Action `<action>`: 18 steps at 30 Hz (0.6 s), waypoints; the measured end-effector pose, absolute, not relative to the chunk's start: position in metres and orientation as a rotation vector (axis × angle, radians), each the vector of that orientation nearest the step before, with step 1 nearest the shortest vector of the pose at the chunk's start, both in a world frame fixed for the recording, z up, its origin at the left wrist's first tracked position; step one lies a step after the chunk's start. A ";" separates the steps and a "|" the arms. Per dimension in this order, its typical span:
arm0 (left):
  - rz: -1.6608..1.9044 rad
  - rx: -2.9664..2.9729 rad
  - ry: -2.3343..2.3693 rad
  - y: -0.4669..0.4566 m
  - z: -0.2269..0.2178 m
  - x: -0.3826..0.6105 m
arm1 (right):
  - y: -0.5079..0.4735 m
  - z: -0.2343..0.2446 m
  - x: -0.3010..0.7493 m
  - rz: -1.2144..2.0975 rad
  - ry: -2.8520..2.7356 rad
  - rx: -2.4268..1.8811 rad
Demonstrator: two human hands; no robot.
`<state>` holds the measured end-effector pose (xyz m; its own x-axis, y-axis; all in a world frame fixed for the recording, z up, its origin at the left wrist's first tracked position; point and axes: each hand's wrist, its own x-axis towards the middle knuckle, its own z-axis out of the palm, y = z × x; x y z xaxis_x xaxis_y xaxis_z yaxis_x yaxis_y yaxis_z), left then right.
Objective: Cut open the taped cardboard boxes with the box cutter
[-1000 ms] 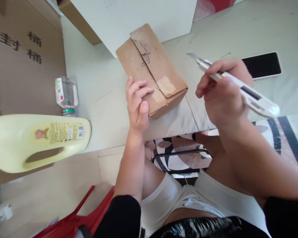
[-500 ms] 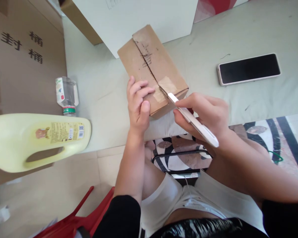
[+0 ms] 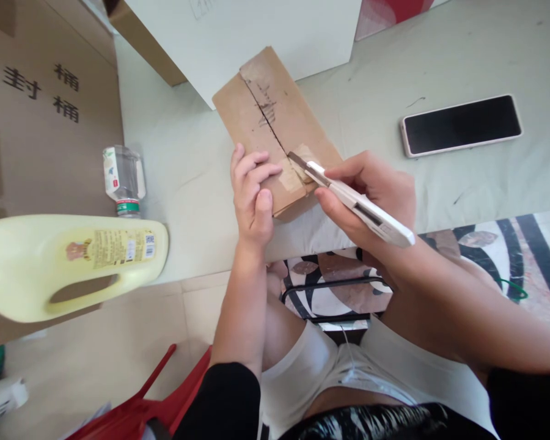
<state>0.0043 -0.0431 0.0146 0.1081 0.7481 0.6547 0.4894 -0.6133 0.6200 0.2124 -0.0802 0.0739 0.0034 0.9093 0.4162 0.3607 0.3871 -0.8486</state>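
Note:
A small brown cardboard box [image 3: 279, 122] lies aslant on the pale cloth-covered surface, a dark seam running along its top and clear tape over its near end. My left hand [image 3: 254, 195] grips the box's near left side, fingers on the top and thumb toward the near edge. In my right hand [image 3: 371, 189] is a white utility knife [image 3: 371, 214], pinched between thumb and fingers. Its blade is out, and the tip rests at the seam beside the tape. The other fingers of my right hand are partly hidden behind the knife.
A phone [image 3: 461, 125] lies to the right. A white box [image 3: 256, 30] stands behind the cardboard one. On the left are a large printed carton [image 3: 50, 146], a clear bottle [image 3: 123, 177] and a yellow jug [image 3: 22, 244]. A red chair [image 3: 174, 391] stands at lower left.
The knife has turned in my right hand so its slotted face shows, and more blade is visible. Its tip has shifted slightly up and left along the seam. My left hand keeps its hold.

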 end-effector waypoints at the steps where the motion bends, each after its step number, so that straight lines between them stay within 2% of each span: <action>1: 1.515 2.150 1.229 -0.043 0.015 0.005 | -0.079 0.074 0.212 0.650 -1.571 -1.167; 18: 1.504 2.192 1.241 -0.044 0.017 0.006 | -0.078 0.074 0.216 0.922 -1.516 -1.188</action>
<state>0.0059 -0.0444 0.0170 0.1263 0.7311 0.6705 0.5194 -0.6246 0.5832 0.2161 -0.0776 0.0735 -0.0597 0.9711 0.2313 0.2411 0.2389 -0.9407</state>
